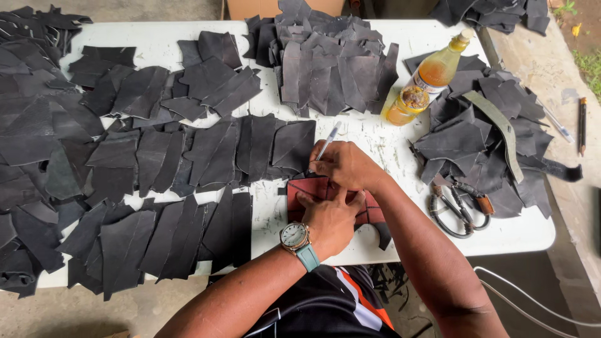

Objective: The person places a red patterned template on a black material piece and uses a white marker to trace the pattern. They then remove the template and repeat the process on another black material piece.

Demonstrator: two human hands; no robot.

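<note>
The left hand point(328, 216), with a watch on a teal strap at its wrist, lies flat with spread fingers on a reddish-brown flat template point(313, 188), pinning it to a dark leather piece point(379, 233) at the near edge of the white folding table point(526, 235). The right hand point(344, 164) is closed around a clear ballpoint pen point(327, 142), its tip down at the upper left edge of the template, so a line appears to be traced round that edge. Rows of cut black leather pieces point(156, 156) lie overlapping to the left, a taller stack point(332, 62) stands behind, and a looser heap point(482, 144) lies to the right. Black-handled scissors point(457, 206) rest just right of the forearm; two bottles of amber liquid point(432, 78) lie on their side near the heap. The likeliest slip is the template sliding under the pen's push if the flat palm eases, which would skew the outline. The work also sits close to the table's edge, so the leather could drag off it. An elbow swing could knock the scissors.
</note>
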